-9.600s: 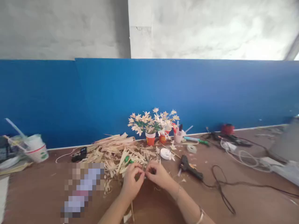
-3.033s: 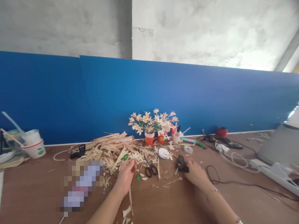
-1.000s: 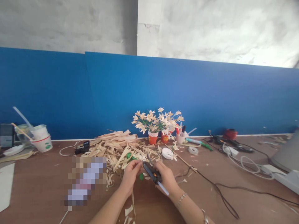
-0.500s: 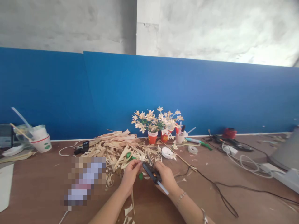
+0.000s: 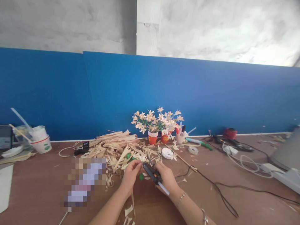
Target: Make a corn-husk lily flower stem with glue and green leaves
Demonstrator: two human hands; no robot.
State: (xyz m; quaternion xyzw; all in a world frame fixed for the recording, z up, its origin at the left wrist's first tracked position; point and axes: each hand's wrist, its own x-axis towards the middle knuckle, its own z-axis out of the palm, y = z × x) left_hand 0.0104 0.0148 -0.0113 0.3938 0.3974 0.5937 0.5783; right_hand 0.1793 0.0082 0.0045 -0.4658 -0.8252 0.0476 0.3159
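My right hand [image 5: 165, 176] is wrapped round a black hot glue gun [image 5: 151, 173]. A whitish glue stick [image 5: 163, 189] pokes out of its rear end, towards me. The gun's front points at the fingertips of my left hand [image 5: 131, 172]. Those fingertips are pinched together, and whatever lies between them is too small to make out. A pale thin strip [image 5: 133, 200] hangs below the left wrist; I cannot tell whether the hand holds it. Just beyond both hands lies a heap of pale dried husk strips [image 5: 117, 148], with small green pieces [image 5: 141, 177] among them.
Red paper cups [image 5: 152, 138] hold pale artificial flowers [image 5: 150, 120] at the back. Right of the heap lie a white tape roll [image 5: 167, 153] and a clear one [image 5: 193, 150]. Black cable [image 5: 222, 200] loops across the right side. A pixelated object [image 5: 85, 182] lies left; a white cup [image 5: 42, 144] stands farther left.
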